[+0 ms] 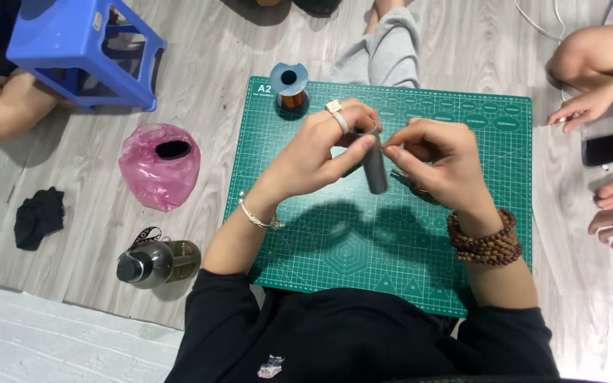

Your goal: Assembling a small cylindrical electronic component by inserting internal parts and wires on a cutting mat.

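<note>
My left hand (pixel 324 149), with a ring on one finger and a thin bracelet at the wrist, grips a dark grey cylinder (pixel 374 169) near its top, holding it upright over the green cutting mat (pixel 363 245). My right hand (pixel 438 159), with a wooden bead bracelet at the wrist, pinches at the cylinder's upper end with thumb and forefinger; a thin wire may be between them, but it is too fine to tell. A dark tool handle shows under the right palm. A spool of copper wire (pixel 290 89) stands at the mat's far left corner.
A pink plastic bag (pixel 159 164), a dark water bottle (pixel 156 262) and a black cloth (pixel 38 216) lie on the wooden floor at left. A blue plastic stool (pixel 83 50) stands far left. Other people's legs and hands, and a black phone (pixel 609 149), are at right.
</note>
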